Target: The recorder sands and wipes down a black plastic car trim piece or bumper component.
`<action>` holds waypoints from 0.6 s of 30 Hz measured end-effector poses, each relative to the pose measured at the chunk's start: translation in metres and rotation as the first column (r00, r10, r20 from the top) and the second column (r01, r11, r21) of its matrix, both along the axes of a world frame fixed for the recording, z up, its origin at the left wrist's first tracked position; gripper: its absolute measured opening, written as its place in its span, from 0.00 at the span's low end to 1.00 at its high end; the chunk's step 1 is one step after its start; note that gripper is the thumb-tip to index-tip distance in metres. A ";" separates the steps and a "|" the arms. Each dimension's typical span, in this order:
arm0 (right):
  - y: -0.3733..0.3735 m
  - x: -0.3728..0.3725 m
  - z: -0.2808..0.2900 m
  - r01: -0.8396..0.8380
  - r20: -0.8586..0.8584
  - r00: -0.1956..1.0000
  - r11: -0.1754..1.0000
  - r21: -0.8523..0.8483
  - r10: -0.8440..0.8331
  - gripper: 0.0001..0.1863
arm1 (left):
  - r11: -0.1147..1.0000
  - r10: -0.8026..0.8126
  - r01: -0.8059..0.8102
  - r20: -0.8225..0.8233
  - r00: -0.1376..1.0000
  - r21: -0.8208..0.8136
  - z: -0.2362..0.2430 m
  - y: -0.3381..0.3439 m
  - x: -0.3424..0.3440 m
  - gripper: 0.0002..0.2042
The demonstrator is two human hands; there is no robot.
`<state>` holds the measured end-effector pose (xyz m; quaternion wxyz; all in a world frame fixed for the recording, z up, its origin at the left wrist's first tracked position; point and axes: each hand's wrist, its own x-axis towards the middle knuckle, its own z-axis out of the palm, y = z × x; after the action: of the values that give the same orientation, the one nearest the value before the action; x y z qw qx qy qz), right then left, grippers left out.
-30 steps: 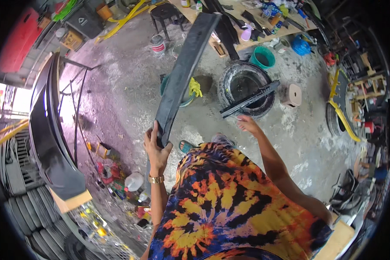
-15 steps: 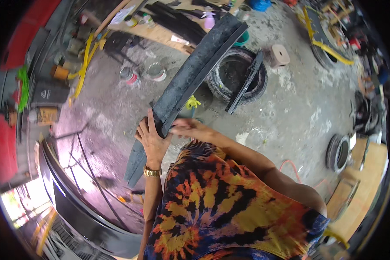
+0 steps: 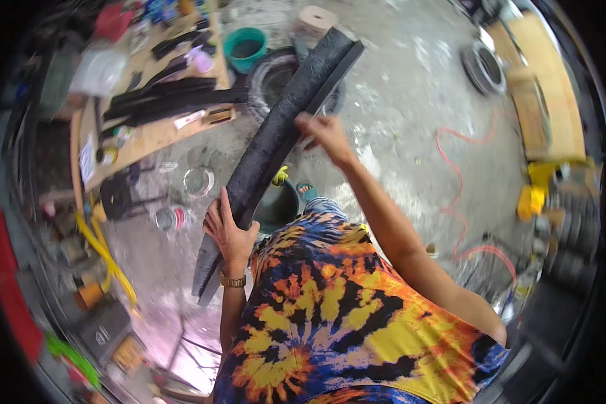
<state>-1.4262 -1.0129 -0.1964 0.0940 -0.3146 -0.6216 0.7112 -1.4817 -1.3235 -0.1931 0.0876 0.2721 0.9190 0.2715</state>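
A long dark, trim-like panel with a raised lip along its right side slants across the head view, from lower left to upper right. Wrapped round its lower part is my left hand, fingers on the outer side and thumb on the inner side. My right hand is at the panel's right edge, higher up, with fingers curled in a pinch. What sits between those fingers, if anything, is hidden. Below the panel stands a dark bucket with a yellow-green cloth or glove at its rim.
A tire lies on the floor beyond the panel, beside a green basin. At left, a wooden table carries more dark strips. Open cans stand nearby. A pink hose winds across the floor at right.
My right hand has slid up along the panel's edge, away from my left hand. My left hand keeps its hold. The view has turned, so the surroundings appear shifted.
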 end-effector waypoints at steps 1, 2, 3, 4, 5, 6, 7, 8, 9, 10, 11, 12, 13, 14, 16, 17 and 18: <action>0.013 0.004 -0.008 0.261 0.002 0.965 0.965 0.023 -0.261 0.27 | 0.995 -0.092 0.092 0.004 0.996 -0.040 -0.012 -0.007 -0.017 0.54; 0.022 0.016 -0.020 0.467 -0.023 0.884 0.882 0.053 -0.467 0.26 | 0.979 -0.187 0.187 0.009 0.982 -0.079 -0.029 -0.016 -0.034 0.54; 0.026 0.032 -0.038 0.622 -0.070 0.783 0.780 0.068 -0.618 0.23 | 0.957 -0.279 0.276 -0.028 0.960 -0.090 -0.043 -0.027 -0.051 0.54; 0.020 0.049 -0.052 0.742 -0.062 0.671 0.668 0.060 -0.739 0.20 | 0.936 -0.343 0.340 -0.019 0.939 -0.091 -0.058 -0.039 -0.071 0.54; 0.004 0.069 -0.068 0.796 -0.096 0.605 0.602 0.058 -0.790 0.19 | 0.894 -0.437 0.433 -0.009 0.899 -0.114 -0.071 -0.049 -0.089 0.54; -0.017 0.088 -0.088 0.858 -0.109 0.513 0.510 0.052 -0.852 0.19 | 0.842 -0.526 0.520 -0.002 0.851 -0.140 -0.079 -0.057 -0.108 0.55; 0.009 0.133 -0.059 0.860 -0.040 0.503 0.495 0.125 -0.863 0.19 | 0.826 -0.553 0.548 -0.005 0.833 -0.131 -0.059 -0.024 -0.084 0.55; -0.018 0.162 -0.077 0.884 0.030 0.441 0.440 0.158 -0.897 0.19 | 0.802 -0.589 0.582 -0.011 0.808 -0.135 -0.064 -0.021 -0.087 0.55; -0.053 0.174 -0.096 0.868 0.095 0.455 0.465 0.177 -0.885 0.20 | 0.756 -0.649 0.636 -0.046 0.760 -0.155 -0.069 -0.021 -0.096 0.55; -0.091 0.180 -0.106 0.851 0.165 0.461 0.487 0.194 -0.872 0.22 | 0.703 -0.708 0.690 -0.074 0.702 -0.175 -0.063 -0.021 -0.103 0.55; -0.126 0.183 -0.119 0.827 0.238 0.455 0.507 0.244 -0.858 0.23 | 0.669 -0.740 0.723 -0.059 0.670 -0.172 -0.052 -0.013 -0.107 0.54; -0.164 0.178 -0.134 0.802 0.310 0.439 0.523 0.288 -0.843 0.24 | 0.636 -0.770 0.753 -0.073 0.633 -0.169 -0.048 -0.008 -0.114 0.54; -0.202 0.171 -0.137 0.738 0.244 0.506 0.562 0.374 -0.827 0.24 | 0.598 -0.800 0.781 -0.076 0.595 -0.184 -0.043 -0.002 -0.121 0.54; -0.246 0.157 -0.141 0.729 0.302 0.523 0.602 0.325 -0.797 0.19 | 0.553 -0.832 0.808 -0.076 0.550 -0.204 -0.045 -0.006 -0.133 0.54; -0.321 0.148 -0.156 0.799 0.370 0.511 0.587 0.128 -0.776 0.13 | 0.477 -0.878 0.851 -0.072 0.474 -0.220 -0.050 -0.008 -0.136 0.53; -0.353 0.144 -0.161 0.793 0.418 0.530 0.606 0.066 -0.738 0.12 | 0.451 -0.891 0.859 -0.069 0.448 -0.244 -0.047 -0.004 -0.142 0.53; -0.378 0.147 -0.168 0.788 0.461 0.544 0.616 0.008 -0.701 0.13 | 0.393 -0.919 0.889 -0.081 0.385 -0.233 -0.046 0.001 -0.143 0.53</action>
<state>-1.2797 -1.3909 -0.3643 0.2203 -0.7019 -0.3572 0.5756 -1.6247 -1.3220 -0.2391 0.1504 0.7471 0.6424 0.0809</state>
